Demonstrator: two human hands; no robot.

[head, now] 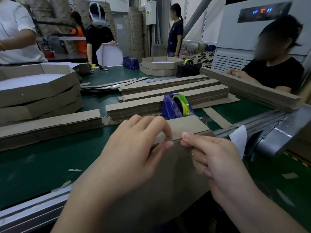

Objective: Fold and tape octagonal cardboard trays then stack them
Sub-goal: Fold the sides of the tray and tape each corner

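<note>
A brown cardboard tray piece (175, 165) stands tilted in front of me at the table's near edge, with a folded flap (186, 126) at its top. My left hand (133, 153) grips the top fold, fingers curled over the edge and thumb on the near face. My right hand (218, 163) pinches the same edge just to the right, thumb and forefinger on the fold. A blue tape dispenser (170, 106) with a green-yellow roll (182, 105) stands right behind the flap. Folded octagonal trays (37, 91) are stacked at the left.
Flat cardboard strips (173, 91) lie in piles across the green table (42, 158). A second tray stack (159, 66) and a black dispenser (188, 68) stand at the far side. Several other people work around the table. A metal rail (252, 125) borders the right.
</note>
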